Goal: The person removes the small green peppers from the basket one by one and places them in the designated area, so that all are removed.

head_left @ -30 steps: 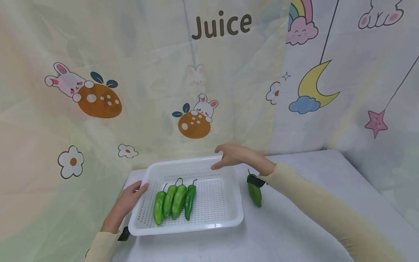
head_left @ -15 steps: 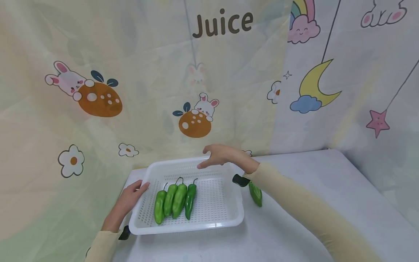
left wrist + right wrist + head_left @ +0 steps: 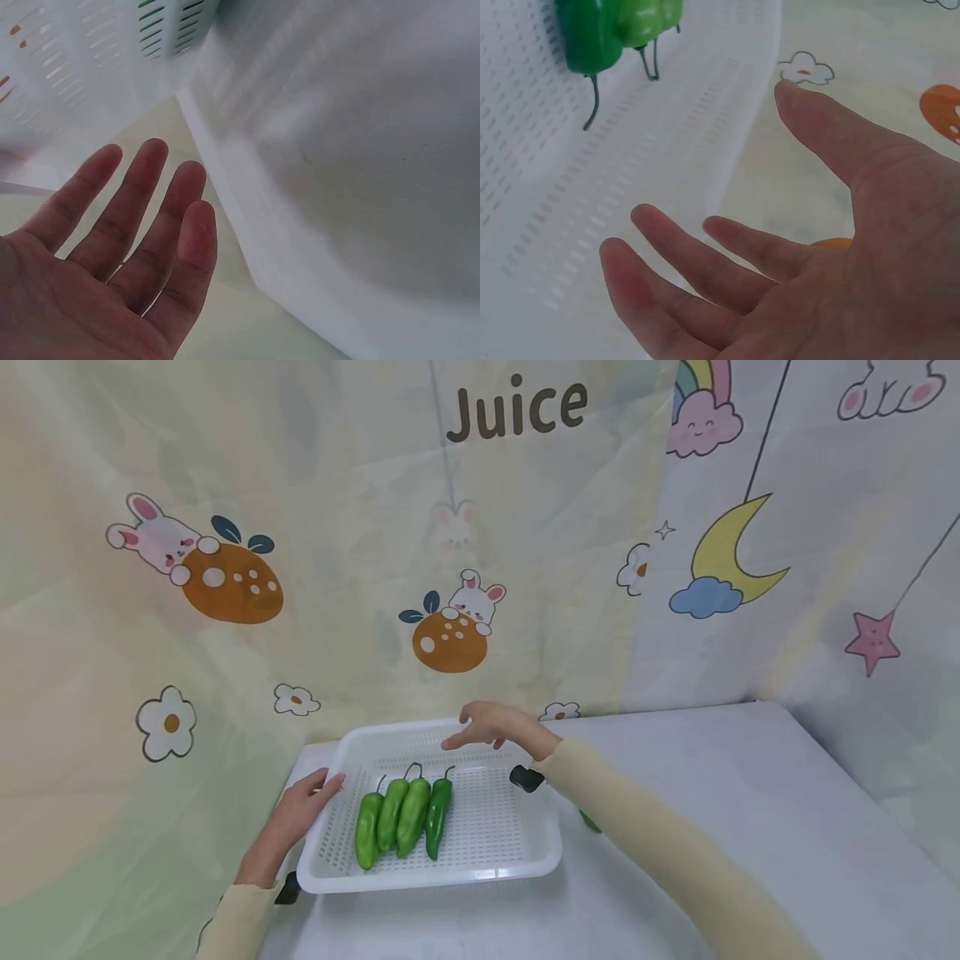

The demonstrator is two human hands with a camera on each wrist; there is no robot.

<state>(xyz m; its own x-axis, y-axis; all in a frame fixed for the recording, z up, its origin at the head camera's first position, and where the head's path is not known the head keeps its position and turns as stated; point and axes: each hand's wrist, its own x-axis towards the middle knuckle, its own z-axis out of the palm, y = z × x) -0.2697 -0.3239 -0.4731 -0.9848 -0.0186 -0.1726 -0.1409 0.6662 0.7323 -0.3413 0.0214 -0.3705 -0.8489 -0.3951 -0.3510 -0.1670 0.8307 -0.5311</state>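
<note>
A white plastic basket (image 3: 480, 878) with perforated walls stands on the table. Several green peppers (image 3: 412, 817) lie side by side in its left half, stems pointing away. At the basket's left rim is my left hand (image 3: 296, 810), its thumb over the edge; the left wrist view shows its fingers (image 3: 180, 225) extended outside the wall. My right hand (image 3: 495, 723) hovers over the far rim, holding nothing, thumb and fingers spread apart in the right wrist view. One more green pepper (image 3: 590, 822) lies right of the basket, mostly hidden by my right sleeve.
The white table (image 3: 720, 793) extends to the right of the basket. Behind it hangs a printed cloth backdrop (image 3: 337, 568) with rabbits, flowers and a moon, close to the basket's far side. Each wrist carries a small black device (image 3: 527, 778).
My right hand has moved left and slightly down along the basket's far rim. Its sleeve now covers most of the loose pepper. The left hand and the peppers in the basket stay put.
</note>
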